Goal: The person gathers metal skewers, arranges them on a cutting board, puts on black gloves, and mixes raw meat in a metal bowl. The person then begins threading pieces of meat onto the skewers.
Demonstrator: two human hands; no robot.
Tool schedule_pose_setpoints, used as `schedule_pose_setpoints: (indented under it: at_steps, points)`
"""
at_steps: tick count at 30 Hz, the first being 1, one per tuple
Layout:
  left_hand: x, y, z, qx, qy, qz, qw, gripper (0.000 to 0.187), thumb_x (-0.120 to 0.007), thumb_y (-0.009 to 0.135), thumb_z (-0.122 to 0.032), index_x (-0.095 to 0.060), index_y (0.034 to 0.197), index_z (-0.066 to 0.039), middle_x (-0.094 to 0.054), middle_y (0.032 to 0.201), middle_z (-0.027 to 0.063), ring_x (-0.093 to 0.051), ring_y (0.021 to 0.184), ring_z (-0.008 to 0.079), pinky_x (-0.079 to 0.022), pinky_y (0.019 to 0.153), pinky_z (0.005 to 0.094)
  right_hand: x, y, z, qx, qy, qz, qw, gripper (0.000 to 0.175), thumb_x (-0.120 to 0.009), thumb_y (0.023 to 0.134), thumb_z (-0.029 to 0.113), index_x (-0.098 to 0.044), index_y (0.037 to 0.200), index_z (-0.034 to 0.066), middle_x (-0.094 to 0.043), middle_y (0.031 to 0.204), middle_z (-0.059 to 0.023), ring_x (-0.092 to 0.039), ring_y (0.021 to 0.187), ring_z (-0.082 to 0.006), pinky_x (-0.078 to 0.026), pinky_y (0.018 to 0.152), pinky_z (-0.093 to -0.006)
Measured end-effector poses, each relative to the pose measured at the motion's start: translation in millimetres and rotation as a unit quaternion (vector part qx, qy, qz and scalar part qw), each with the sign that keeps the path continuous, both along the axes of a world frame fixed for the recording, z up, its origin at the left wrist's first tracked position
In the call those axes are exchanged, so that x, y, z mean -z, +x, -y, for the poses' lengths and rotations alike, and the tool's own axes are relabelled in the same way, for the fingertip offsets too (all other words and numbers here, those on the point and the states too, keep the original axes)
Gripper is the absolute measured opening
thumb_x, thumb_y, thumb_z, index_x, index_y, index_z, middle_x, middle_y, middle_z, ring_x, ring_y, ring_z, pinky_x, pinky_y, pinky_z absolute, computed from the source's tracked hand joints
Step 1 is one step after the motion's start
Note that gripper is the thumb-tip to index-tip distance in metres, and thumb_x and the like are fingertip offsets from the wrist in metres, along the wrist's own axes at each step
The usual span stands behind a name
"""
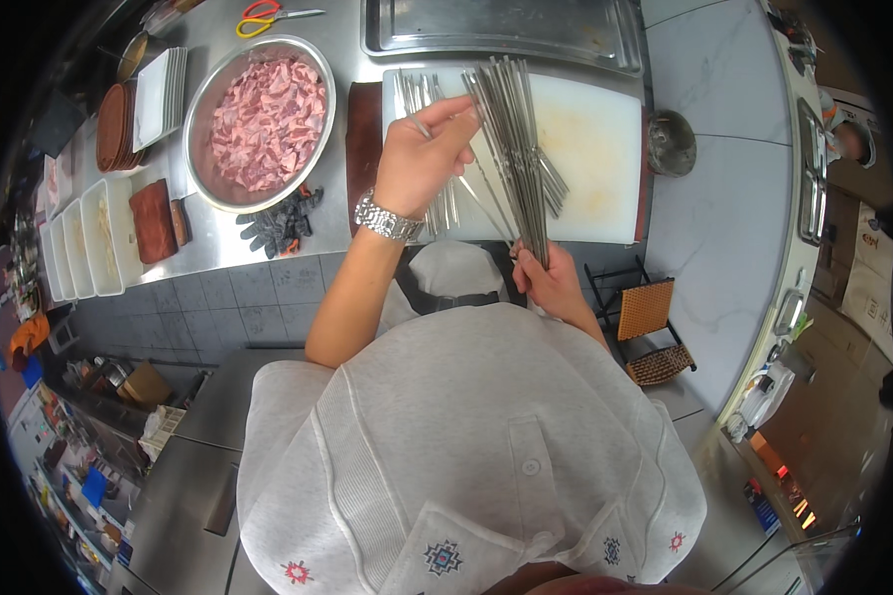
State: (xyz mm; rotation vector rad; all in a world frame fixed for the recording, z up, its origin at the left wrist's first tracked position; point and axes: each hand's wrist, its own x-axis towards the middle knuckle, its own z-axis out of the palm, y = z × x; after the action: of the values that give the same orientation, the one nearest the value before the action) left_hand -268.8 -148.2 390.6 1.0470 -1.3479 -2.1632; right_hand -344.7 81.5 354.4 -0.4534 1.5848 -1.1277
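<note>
My right hand (551,279) grips the lower end of a thick bundle of metal skewers (517,141), held fanned above a white cutting board (603,163). Beside the bundle's upper part is my left hand (435,145), a metal watch on its wrist. A single metal skewer (482,195) runs through the left hand's pinched fingers and slants down towards the right hand. More loose skewers (440,208) lie on the board, partly hidden under the left hand. Some skewer ends (553,182) also show just right of the bundle.
Left of the board, a steel bowl (193,160) holds cut raw meat (268,123). Scissors (264,16), dark gloves (279,223), a cleaver (156,223), white containers (123,216) and stacked plates (160,97) surround it. A metal tray (498,30) lies beyond the board. A folding chair (646,309) stands at right.
</note>
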Motion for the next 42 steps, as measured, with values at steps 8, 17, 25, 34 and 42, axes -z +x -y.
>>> schedule_pose_setpoints:
  at_steps: [8, 17, 25, 34, 42]
  points:
    - [0.2, 3.1, -3.5, -0.037, -0.004, -0.002, 0.999, 0.029, -0.069, 0.083, -0.017, -0.065, 0.103, 0.004, -0.058, 0.064, -0.0036, -0.051, 0.054, 0.0024, -0.039, 0.048, 0.0175, -7.0, 1.2, 3.1, 0.001, 0.02, 0.035, 0.999, 0.017, -0.049, 0.094, 0.014, -0.057, 0.098, -0.0007, -0.054, 0.059, -0.0014, -0.047, 0.054, -0.0079, -0.039, 0.051, -0.0237]
    - [21.5, 2.0, -10.3, -0.086, -0.133, -0.019, 0.987, 0.018, -0.072, 0.079, -0.012, -0.057, 0.073, -0.005, -0.055, 0.064, -0.0064, -0.045, 0.058, -0.0001, -0.035, 0.052, 0.0174, -12.1, 4.3, 7.5, 0.032, 0.023, 0.085, 0.996, 0.015, -0.049, 0.093, 0.011, -0.056, 0.1, 0.0005, -0.054, 0.061, -0.0003, -0.042, 0.051, -0.0052, -0.033, 0.046, -0.0211]
    - [42.7, 0.2, -65.8, -0.075, -0.013, -0.082, 0.994, 0.024, -0.051, 0.097, -0.022, -0.056, 0.085, -0.002, -0.056, 0.066, -0.0005, -0.05, 0.062, 0.0058, -0.042, 0.059, 0.0226, -12.1, 7.9, 16.2, 0.038, -0.016, -0.011, 0.999, 0.013, -0.049, 0.092, 0.008, -0.055, 0.1, -0.0003, -0.052, 0.064, 0.0002, -0.044, 0.057, -0.0062, -0.036, 0.053, -0.0221]
    - [56.4, 6.0, -80.4, -0.016, -0.097, -0.02, 0.995, 0.025, -0.048, 0.099, -0.026, -0.052, 0.09, -0.002, -0.056, 0.071, 0.0008, -0.049, 0.062, 0.0058, -0.042, 0.058, 0.0227, 9.4, 16.9, 14.2, 0.055, 0.013, -0.065, 0.996, 0.012, -0.051, 0.092, 0.012, -0.055, 0.098, 0.0019, -0.051, 0.066, 0.0013, -0.046, 0.061, -0.0062, -0.038, 0.055, -0.0228]
    - [54.3, -7.2, -80.0, -0.042, -0.101, -0.019, 0.994, 0.025, -0.045, 0.099, -0.025, -0.053, 0.095, -0.002, -0.052, 0.067, -0.0002, -0.049, 0.06, 0.0057, -0.042, 0.056, 0.0218, -1.8, 17.0, 22.7, 0.087, 0.021, 0.058, 0.994, 0.016, -0.045, 0.097, 0.019, -0.05, 0.104, 0.0047, -0.048, 0.063, 0.0007, -0.039, 0.048, -0.0045, -0.031, 0.043, -0.0205]
